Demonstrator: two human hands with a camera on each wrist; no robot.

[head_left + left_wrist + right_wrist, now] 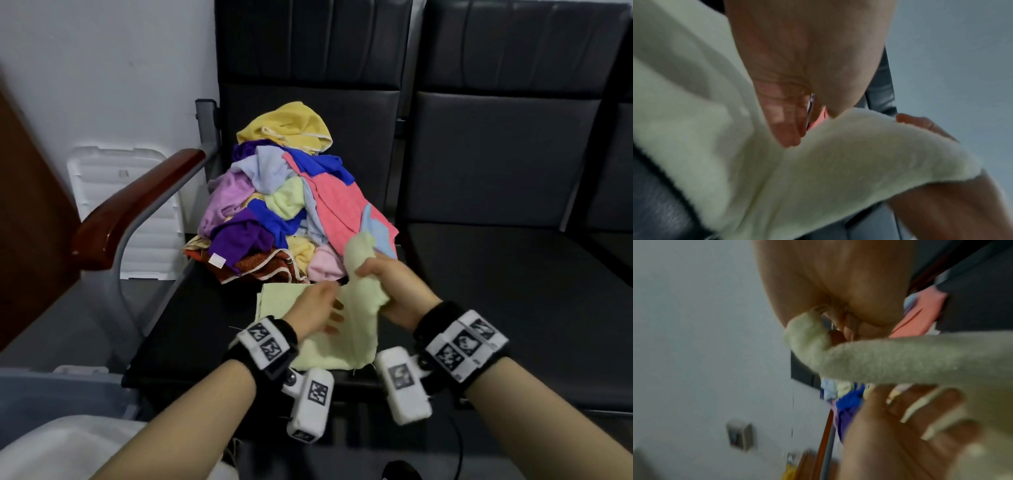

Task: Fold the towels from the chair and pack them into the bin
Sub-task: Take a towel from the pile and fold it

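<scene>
Lying on the chair seat (205, 325), the pale green towel (329, 346) sits between both hands — left hand (313, 310) flat on it, right hand (394, 287) gripping its raised edge.

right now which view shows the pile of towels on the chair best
The head view: the whole pile of towels heaped on the chair seat. The right wrist view catches only blurred blue, purple and pink scraps behind the hands; the left wrist view shows just a pink sliver.
</scene>
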